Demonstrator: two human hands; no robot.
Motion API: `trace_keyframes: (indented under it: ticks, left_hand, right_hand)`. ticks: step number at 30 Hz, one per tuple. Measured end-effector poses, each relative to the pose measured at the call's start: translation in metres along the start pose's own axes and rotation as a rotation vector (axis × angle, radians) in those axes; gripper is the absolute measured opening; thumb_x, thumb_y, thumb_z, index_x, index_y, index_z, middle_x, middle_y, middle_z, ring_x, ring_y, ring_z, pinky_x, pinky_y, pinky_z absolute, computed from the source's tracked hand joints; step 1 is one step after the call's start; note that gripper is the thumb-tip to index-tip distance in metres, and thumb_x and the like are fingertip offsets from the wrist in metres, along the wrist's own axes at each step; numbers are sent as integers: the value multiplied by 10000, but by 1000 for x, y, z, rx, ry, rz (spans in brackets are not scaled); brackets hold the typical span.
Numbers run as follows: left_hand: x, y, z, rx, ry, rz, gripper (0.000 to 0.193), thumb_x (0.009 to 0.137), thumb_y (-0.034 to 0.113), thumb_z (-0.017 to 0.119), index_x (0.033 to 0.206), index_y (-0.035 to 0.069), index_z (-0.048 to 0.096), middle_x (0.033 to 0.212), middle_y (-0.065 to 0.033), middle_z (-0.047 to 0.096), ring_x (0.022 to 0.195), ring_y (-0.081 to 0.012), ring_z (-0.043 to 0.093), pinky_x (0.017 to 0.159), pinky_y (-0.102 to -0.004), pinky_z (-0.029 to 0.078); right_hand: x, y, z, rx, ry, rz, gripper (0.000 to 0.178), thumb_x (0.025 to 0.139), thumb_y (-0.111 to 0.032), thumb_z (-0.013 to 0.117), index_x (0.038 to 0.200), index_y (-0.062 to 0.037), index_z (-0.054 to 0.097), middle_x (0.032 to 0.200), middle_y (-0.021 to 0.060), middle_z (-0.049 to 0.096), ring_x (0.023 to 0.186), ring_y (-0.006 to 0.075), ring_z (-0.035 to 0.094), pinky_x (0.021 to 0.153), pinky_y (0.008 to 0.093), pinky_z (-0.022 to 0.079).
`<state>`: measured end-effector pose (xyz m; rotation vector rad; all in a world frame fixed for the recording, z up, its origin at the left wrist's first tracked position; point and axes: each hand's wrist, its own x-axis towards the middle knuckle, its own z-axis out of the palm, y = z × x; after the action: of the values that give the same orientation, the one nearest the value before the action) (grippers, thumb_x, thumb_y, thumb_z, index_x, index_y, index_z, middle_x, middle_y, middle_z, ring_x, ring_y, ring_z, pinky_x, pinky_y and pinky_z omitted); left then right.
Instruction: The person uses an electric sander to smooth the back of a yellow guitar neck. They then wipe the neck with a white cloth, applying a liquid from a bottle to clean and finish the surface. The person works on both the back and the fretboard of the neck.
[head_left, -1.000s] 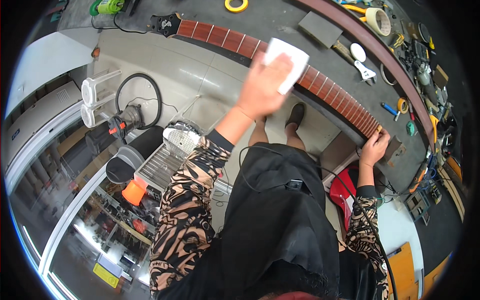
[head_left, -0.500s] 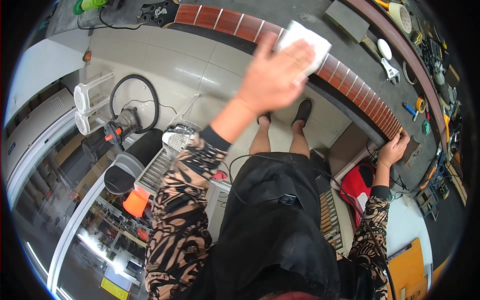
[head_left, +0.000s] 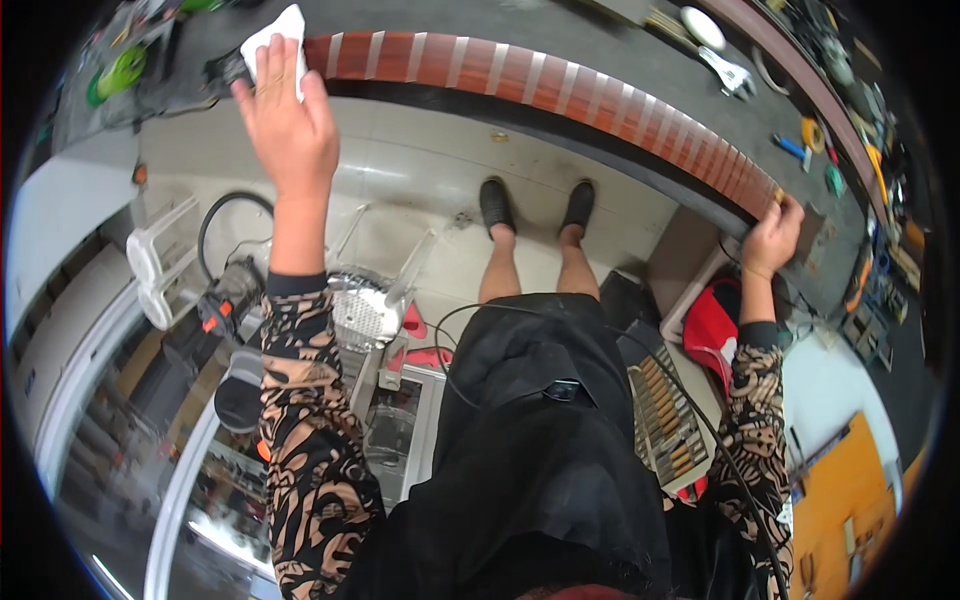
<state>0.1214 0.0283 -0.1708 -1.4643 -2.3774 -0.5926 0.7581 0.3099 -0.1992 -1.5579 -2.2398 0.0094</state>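
Note:
A long reddish-brown fretboard (head_left: 560, 85) with pale frets lies along the front edge of a dark grey workbench (head_left: 560, 35). My left hand (head_left: 285, 125) presses a white cloth (head_left: 275, 40) flat against the fretboard's left end, fingers spread over it. My right hand (head_left: 770, 235) grips the fretboard's right end at the bench edge. My feet in black shoes (head_left: 535, 205) stand on the pale tiled floor below.
Hand tools, a wrench (head_left: 730, 72) and a white disc (head_left: 700, 25) lie on the bench at the right. A white plastic stool (head_left: 160, 265), a cable coil (head_left: 225, 225) and an angle grinder (head_left: 230, 300) sit on the floor at left. A red bin (head_left: 712, 330) stands by my right leg.
My left hand has slid the white cloth along the fretboard from its middle to its left end. My right hand has stayed on the right end.

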Motion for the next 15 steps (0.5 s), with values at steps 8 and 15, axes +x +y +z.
trace_keyframes:
  ticks: [8,15]
  left_hand:
    - [-36,253,24,-332,-306,262,691,1033,207,692,1690,47,549,1780,-163,498,1683,-316,423,1385,-594,246]
    - [-57,472,62,-494,-290,536,600,1029,253,651,1538,-64,648,1645,-249,612,1598,-373,524,1340,-567,358]
  right_hand:
    - [0,-15,-5,99,61,22,174,1052,-222,715,1141,-75,739,993,124,746,928,342,732,831,465,574]
    - [5,-19,-12,283,93,8,114,1009,-158,740,1073,-71,778,854,75,694,821,297,687,782,449,557]
